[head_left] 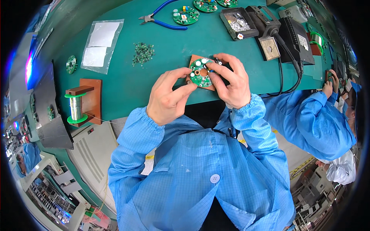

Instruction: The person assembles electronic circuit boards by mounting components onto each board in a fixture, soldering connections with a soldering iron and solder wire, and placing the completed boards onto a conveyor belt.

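Observation:
A round green circuit board (195, 79) with a hole in the middle and several white and copper-coloured parts sits over a brown square block (194, 58) in front of me. My left hand (169, 94) grips the board's left edge between thumb and forefinger. On the opposite side, my right hand (234, 81) has its thumb and forefinger closed on the right edge. A small dark part with a pale end (219, 62) shows by the right fingertips; whether they touch it I cannot tell. Some of the board's right rim is hidden by those fingers.
Small green boards (143, 53) lie in a pile left of the block. Beyond are blue-handled cutters (163, 24) and more round boards (186, 15). A solder spool (76, 108) stands left; a soldering iron stand (269, 48) and dross tray (239, 24) are right. A co-worker's sleeve (308, 119) shows at right.

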`<state>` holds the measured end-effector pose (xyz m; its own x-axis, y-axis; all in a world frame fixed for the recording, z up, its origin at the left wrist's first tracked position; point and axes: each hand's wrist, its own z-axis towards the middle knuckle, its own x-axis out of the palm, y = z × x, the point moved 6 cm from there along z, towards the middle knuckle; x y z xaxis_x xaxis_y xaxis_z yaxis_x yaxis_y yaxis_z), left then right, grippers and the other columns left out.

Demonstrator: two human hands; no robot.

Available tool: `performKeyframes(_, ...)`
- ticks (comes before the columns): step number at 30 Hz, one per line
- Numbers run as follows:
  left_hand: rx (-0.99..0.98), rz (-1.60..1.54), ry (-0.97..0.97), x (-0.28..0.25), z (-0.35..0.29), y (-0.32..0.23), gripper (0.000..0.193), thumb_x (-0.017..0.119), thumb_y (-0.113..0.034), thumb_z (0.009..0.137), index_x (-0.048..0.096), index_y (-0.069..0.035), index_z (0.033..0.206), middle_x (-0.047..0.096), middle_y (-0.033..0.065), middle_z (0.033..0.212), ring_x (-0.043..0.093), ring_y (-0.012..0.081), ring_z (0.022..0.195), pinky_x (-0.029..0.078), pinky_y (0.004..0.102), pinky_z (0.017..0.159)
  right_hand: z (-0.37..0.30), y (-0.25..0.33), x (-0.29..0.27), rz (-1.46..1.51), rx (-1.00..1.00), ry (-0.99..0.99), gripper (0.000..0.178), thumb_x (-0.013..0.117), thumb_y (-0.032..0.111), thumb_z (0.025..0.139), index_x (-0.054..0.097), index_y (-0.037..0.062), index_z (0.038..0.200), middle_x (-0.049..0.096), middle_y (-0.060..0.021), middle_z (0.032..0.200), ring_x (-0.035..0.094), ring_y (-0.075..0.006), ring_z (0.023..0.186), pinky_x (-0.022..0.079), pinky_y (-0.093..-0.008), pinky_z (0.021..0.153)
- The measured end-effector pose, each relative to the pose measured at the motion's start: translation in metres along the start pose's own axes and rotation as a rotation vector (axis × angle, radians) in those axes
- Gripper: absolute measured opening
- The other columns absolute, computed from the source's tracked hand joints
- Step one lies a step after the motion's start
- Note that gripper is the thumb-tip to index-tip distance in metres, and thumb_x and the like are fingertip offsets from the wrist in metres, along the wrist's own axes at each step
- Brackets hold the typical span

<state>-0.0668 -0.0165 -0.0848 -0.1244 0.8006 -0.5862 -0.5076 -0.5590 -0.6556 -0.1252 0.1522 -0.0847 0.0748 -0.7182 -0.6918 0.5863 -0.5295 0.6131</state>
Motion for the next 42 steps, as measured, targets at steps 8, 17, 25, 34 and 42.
performKeyframes(8, -0.036, -0.039, -0.076, 0.009, 0.001, 0.002, 0.024, 0.074, 0.007, 0.066, 0.064, 0.000, 0.087, 0.059, 0.0122, 0.105, 0.063, 0.0279, 0.086, 0.052, 0.0374, 0.069, -0.003, 0.000, 0.003, 0.069, 0.047, -0.006, 0.028, 0.072, -0.002, 0.074, 0.071, 0.0041, 0.102, 0.062, -0.0140, 0.113, 0.061, -0.0287, 0.097, 0.051, -0.0373, 0.084)
performKeyframes(17, -0.114, -0.022, -0.109, 0.005, 0.002, 0.005, 0.021, 0.071, 0.009, 0.072, 0.061, 0.001, 0.089, 0.057, 0.0155, 0.109, 0.064, 0.0309, 0.088, 0.054, 0.0374, 0.070, -0.006, -0.003, -0.004, 0.146, 0.048, 0.154, 0.051, 0.078, 0.005, 0.069, 0.066, 0.0036, 0.118, 0.057, -0.0175, 0.127, 0.057, -0.0329, 0.114, 0.048, -0.0393, 0.095)
performKeyframes(25, -0.148, -0.137, -0.144, -0.002, 0.005, 0.009, 0.017, 0.068, 0.009, 0.079, 0.062, 0.002, 0.093, 0.058, 0.0168, 0.109, 0.067, 0.0296, 0.086, 0.056, 0.0346, 0.070, -0.012, 0.005, 0.004, 0.088, 0.008, 0.146, 0.089, 0.090, 0.020, 0.059, 0.050, 0.0016, 0.136, 0.049, -0.0208, 0.138, 0.051, -0.0375, 0.125, 0.043, -0.0437, 0.104)
performKeyframes(34, -0.088, 0.000, -0.104, 0.001, -0.001, 0.012, 0.021, 0.072, 0.008, 0.074, 0.063, 0.001, 0.092, 0.062, 0.0153, 0.107, 0.068, 0.0296, 0.084, 0.056, 0.0364, 0.067, -0.013, 0.010, 0.008, -0.037, 0.007, 0.079, 0.099, 0.090, 0.013, 0.054, 0.042, -0.0041, 0.139, 0.055, -0.0213, 0.129, 0.055, -0.0383, 0.118, 0.046, -0.0428, 0.100)
performKeyframes(42, -0.080, 0.008, -0.117, 0.002, -0.001, 0.014, 0.021, 0.072, 0.008, 0.073, 0.062, 0.000, 0.090, 0.062, 0.0150, 0.106, 0.068, 0.0299, 0.084, 0.056, 0.0363, 0.066, -0.011, 0.012, 0.007, -0.009, 0.036, 0.072, 0.098, 0.089, 0.011, 0.054, 0.042, -0.0040, 0.139, 0.055, -0.0211, 0.129, 0.055, -0.0380, 0.118, 0.046, -0.0429, 0.099)
